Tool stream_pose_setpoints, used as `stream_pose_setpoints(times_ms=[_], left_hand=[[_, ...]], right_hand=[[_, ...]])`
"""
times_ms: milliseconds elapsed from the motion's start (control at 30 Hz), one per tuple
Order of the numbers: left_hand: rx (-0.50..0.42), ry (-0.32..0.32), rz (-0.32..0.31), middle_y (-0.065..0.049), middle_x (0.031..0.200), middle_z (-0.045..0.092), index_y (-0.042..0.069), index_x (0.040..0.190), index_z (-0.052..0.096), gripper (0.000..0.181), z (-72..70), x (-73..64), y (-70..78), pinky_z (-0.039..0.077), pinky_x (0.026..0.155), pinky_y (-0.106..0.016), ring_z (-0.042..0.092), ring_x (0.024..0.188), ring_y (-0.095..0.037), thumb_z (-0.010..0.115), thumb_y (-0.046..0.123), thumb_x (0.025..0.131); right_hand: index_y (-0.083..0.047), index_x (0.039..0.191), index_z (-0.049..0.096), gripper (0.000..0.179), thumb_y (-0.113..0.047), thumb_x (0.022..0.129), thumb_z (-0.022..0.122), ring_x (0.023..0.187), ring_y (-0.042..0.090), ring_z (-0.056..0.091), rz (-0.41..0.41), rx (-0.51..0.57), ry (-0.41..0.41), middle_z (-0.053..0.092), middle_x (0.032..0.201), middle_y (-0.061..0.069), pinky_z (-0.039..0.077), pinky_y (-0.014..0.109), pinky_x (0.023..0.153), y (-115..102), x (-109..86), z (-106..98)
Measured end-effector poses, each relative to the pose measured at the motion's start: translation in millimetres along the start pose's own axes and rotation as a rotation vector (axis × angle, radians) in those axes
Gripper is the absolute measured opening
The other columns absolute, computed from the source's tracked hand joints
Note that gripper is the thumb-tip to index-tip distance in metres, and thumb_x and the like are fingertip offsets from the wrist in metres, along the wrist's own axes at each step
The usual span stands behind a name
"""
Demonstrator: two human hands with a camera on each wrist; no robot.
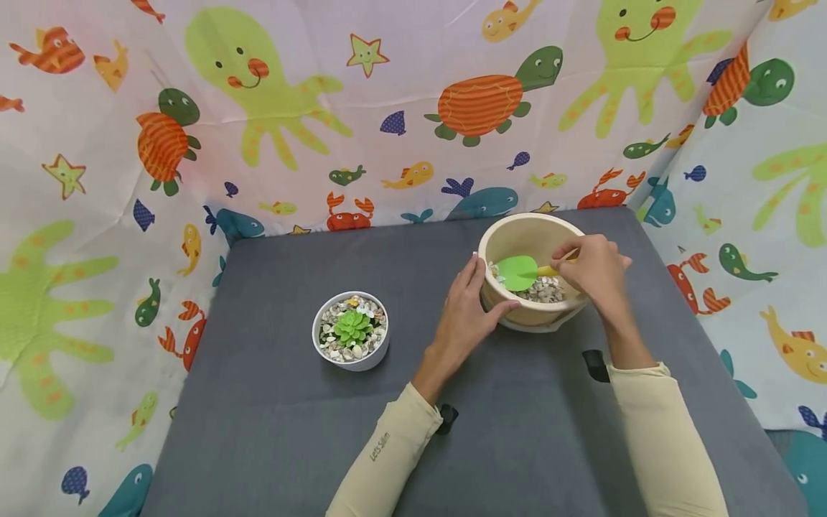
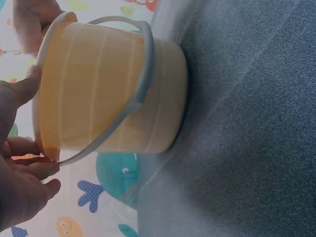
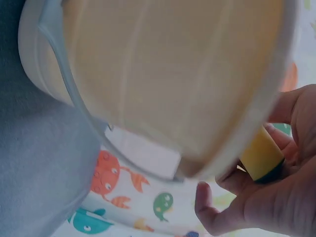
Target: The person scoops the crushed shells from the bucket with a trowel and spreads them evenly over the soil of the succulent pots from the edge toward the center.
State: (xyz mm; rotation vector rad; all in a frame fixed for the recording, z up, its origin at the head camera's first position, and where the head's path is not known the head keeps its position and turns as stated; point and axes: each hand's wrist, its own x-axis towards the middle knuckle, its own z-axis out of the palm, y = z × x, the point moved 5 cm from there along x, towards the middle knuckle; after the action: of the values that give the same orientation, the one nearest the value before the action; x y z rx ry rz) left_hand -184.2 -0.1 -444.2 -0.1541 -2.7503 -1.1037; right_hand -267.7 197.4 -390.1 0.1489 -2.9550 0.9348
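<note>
A cream bucket [image 1: 533, 237] stands upright at the back right of the grey table, with pebbles [image 1: 544, 290] in its bottom. My left hand [image 1: 461, 309] holds the bucket's rim on its left side, thumb toward the front. Inside the bucket is the green blade of a small toy shovel [image 1: 518, 273], tilted over the pebbles. My right hand [image 1: 596, 269] grips the shovel by its yellow handle [image 3: 261, 155], above the right rim. Down the bucket's outside hangs its grey carrying handle [image 2: 146, 74].
Left of the bucket stands a white pot [image 1: 355, 365] holding pebbles, shells and a green succulent [image 1: 352, 327]. The grey table [image 1: 271, 416] meets a sea-animal print curtain [image 1: 400, 79] behind and at both sides.
</note>
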Motion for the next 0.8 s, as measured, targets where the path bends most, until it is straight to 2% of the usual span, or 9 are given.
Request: stream_pose_setpoints(times_ms=[100, 133, 200, 267, 333, 433, 633, 800], left_hand=[[-0.010, 0.000, -0.004, -0.012, 0.172, 0.032, 0.005, 0.163, 0.034, 0.099, 0.1, 0.3, -0.5, 0.042, 0.123, -0.046, 0.041, 0.155, -0.031, 0.080, 0.051, 0.089], [-0.005, 0.000, -0.005, -0.012, 0.172, 0.032, 0.006, 0.163, 0.034, 0.099, -0.1, 0.5, -0.8, 0.042, 0.123, -0.047, 0.042, 0.155, -0.032, 0.080, 0.051, 0.089], [0.000, 0.002, -0.004, -0.013, 0.172, 0.033, 0.005, 0.163, 0.034, 0.099, -0.3, 0.7, -1.2, 0.042, 0.123, -0.048, 0.042, 0.154, -0.033, 0.080, 0.052, 0.089], [0.005, 0.005, -0.004, -0.013, 0.171, 0.034, 0.005, 0.163, 0.035, 0.099, -0.1, 0.5, -1.8, 0.040, 0.124, -0.049, 0.042, 0.154, -0.033, 0.080, 0.053, 0.089], [0.010, 0.008, -0.002, -0.014, 0.171, 0.035, 0.005, 0.163, 0.035, 0.099, 0.3, 0.4, -2.5, 0.039, 0.125, -0.049, 0.042, 0.154, -0.033, 0.080, 0.053, 0.088], [0.011, 0.007, 0.002, -0.014, 0.171, 0.034, 0.006, 0.163, 0.034, 0.099, 1.0, 0.4, -3.1, 0.040, 0.125, -0.048, 0.042, 0.155, -0.032, 0.079, 0.053, 0.089], [-0.004, 0.016, 0.004, -0.015, 0.171, 0.035, 0.004, 0.163, 0.032, 0.098, -3.0, -2.1, -4.3, 0.041, 0.124, -0.044, 0.041, 0.156, -0.030, 0.078, 0.051, 0.091], [-0.032, 0.047, -0.021, -0.014, 0.168, 0.039, 0.004, 0.162, 0.036, 0.088, -21.3, -11.2, -10.8, 0.041, 0.124, -0.043, 0.041, 0.156, -0.028, 0.075, 0.046, 0.095]], right_hand=[[0.005, 0.100, 0.078, 0.020, -0.013, 0.093, 0.072, 0.113, 0.046, 0.056, 0.064, 0.036, -0.027, 0.073, 0.106, 0.032, 0.027, 0.064, 0.090, 4.1, -4.1, -10.1], [0.005, 0.102, 0.078, 0.022, -0.014, 0.094, 0.072, 0.115, 0.046, 0.056, 0.081, 0.048, -0.032, 0.073, 0.108, 0.033, 0.029, 0.061, 0.089, 5.2, -5.1, -13.5], [0.005, 0.106, 0.077, 0.024, -0.017, 0.096, 0.072, 0.115, 0.044, 0.057, 0.108, 0.066, -0.035, 0.073, 0.112, 0.033, 0.038, 0.053, 0.088, 7.1, -7.1, -20.5], [0.006, 0.108, 0.076, 0.027, -0.018, 0.097, 0.072, 0.112, 0.043, 0.058, 0.122, 0.090, -0.036, 0.072, 0.114, 0.033, 0.047, 0.035, 0.080, 8.7, -8.3, -26.4], [0.007, 0.110, 0.076, 0.028, -0.017, 0.097, 0.072, 0.109, 0.041, 0.059, 0.127, 0.121, -0.032, 0.071, 0.116, 0.033, 0.046, 0.017, 0.065, 10.2, -9.5, -31.7], [0.008, 0.113, 0.075, 0.029, -0.016, 0.098, 0.071, 0.109, 0.039, 0.057, 0.127, 0.158, -0.029, 0.070, 0.119, 0.033, 0.044, 0.008, 0.060, 11.4, -12.4, -38.7], [0.007, 0.114, 0.074, 0.031, -0.020, 0.099, 0.070, 0.114, 0.035, 0.054, 0.121, 0.170, -0.004, 0.070, 0.120, 0.031, 0.044, 0.012, 0.068, 6.8, -19.6, -52.2], [0.005, 0.110, 0.075, 0.030, -0.021, 0.098, 0.072, 0.109, 0.027, 0.053, 0.088, 0.164, 0.026, 0.070, 0.117, 0.028, 0.043, 0.019, 0.070, -4.1, -26.9, -63.6]])
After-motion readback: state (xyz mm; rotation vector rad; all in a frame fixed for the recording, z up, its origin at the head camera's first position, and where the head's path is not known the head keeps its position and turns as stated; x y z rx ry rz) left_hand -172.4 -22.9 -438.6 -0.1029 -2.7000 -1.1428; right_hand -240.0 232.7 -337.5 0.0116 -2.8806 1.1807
